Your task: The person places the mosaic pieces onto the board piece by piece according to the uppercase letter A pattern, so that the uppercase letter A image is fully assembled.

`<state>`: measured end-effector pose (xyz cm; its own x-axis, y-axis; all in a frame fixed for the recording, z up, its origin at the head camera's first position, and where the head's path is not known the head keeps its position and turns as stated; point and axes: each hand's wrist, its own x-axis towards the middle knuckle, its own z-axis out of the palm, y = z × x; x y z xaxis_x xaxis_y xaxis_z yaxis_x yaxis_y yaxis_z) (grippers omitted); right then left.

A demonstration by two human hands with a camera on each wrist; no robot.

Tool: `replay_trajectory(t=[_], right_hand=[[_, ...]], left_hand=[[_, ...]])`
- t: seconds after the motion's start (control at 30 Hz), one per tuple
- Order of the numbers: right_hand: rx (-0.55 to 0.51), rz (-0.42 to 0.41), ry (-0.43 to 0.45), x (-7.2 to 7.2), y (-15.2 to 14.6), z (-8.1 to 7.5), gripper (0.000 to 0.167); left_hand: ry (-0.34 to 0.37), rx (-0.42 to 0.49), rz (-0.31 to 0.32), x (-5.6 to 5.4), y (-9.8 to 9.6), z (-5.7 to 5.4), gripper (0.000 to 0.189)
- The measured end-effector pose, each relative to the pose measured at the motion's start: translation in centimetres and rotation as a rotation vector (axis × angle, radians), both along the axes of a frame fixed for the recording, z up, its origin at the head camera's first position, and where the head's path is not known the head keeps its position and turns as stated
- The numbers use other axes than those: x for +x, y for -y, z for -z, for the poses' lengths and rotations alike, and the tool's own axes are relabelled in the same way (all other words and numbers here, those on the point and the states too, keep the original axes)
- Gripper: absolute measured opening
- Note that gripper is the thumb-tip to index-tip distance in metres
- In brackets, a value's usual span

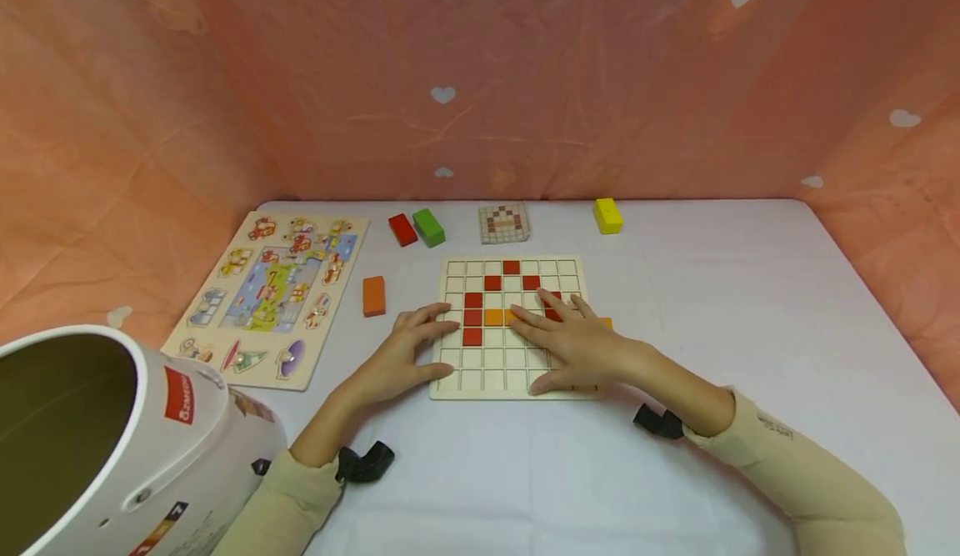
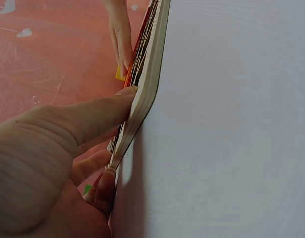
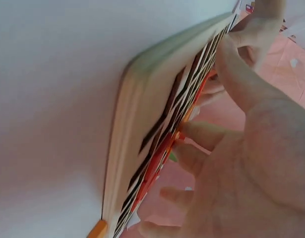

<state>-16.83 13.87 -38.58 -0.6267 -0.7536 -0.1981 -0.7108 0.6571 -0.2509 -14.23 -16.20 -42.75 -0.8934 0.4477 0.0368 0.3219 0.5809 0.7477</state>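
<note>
A wooden grid board (image 1: 450, 383) lies flat, with red tiles (image 1: 472, 318) in an arch of squares and orange tiles (image 1: 492, 318) in one row. My left hand (image 1: 396, 362) rests at the board's left side, its fingertips and thumb touching the edge. Over the right half spreads my right hand (image 1: 581, 346), thumb low on the board. Its index fingertip touches an orange tile (image 1: 511, 317), also seen in the right wrist view. The palm and fingers hide several squares. An orange block (image 1: 606, 323) peeks out beyond the board's right edge.
Behind the board are a red block (image 1: 402, 229), a green block (image 1: 429, 227), a pattern card (image 1: 504, 223) and a yellow block (image 1: 607, 216). Left of it sit an orange block (image 1: 373, 296) and a picture puzzle (image 1: 300, 373). A white bucket (image 1: 187, 456) stands near the left arm.
</note>
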Motion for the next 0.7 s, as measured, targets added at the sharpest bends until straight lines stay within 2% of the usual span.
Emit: replay_trajectory(t=[0.1,0.17,0.4,0.53,0.7], right_hand=[[-0.038,0.014,0.029,-0.2,0.0,0.1,0.088],[-0.1,0.042,0.058,-0.5,-0.5,0.0,0.085],[-0.463,0.222,0.246,-3.5,-5.0,-0.5,0.07],[-0.485,0.238,0.326,-4.7,-7.5,-0.1,0.06],[-0.477,0.221,0.39,-5.0,-8.8,0.8,0.056]], left_hand=[[0.003,-0.001,-0.001,0.0,0.0,0.0,0.058],[0.003,-0.001,0.002,0.0,-0.1,-0.1,0.058],[0.006,0.003,0.008,0.0,-0.2,-0.2,0.058],[-0.002,0.0,0.006,0.0,-0.1,-0.1,0.058],[-0.004,0.0,0.005,0.0,0.0,-0.1,0.058]])
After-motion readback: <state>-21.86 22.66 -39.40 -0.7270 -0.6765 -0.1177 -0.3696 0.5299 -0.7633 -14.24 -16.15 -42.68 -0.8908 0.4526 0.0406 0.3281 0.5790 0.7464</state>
